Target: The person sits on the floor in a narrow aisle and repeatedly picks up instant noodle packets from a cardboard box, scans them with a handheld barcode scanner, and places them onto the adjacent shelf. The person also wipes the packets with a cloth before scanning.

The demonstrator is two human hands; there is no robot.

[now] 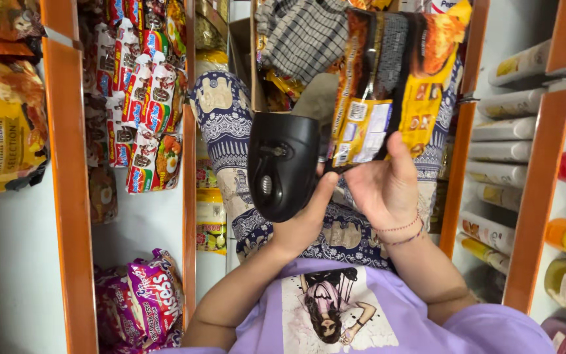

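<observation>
A lilac printed shirt [361,314] is being seen lowest in the frame, closest to the camera, with both forearms reaching away from it.

The left hand [302,219] is being wrapped around the grip of a black handheld scanner [282,164]; its fingers are being kept curled shut on the grip, mostly hidden behind the scanner body.

Just beside it, the right hand [384,187], with a thin red thread bracelet [401,229] at the wrist, is being closed on the lower edge of a yellow and black noodle packet [394,85]. The thumb is being pressed flat on the packet's face, near a white label patch; the other fingers are hidden behind it. The packet is being held upright, just right of the scanner, at about the same height.

Behind the hands, blue-patterned trousers [221,118] are being seen.

Farther off, orange shelf uprights [70,196] are being flanked by hanging sachet strips [139,98] and purple snack bags [145,295] on the left, and bottles lying on shelves [506,137] on the right.
</observation>
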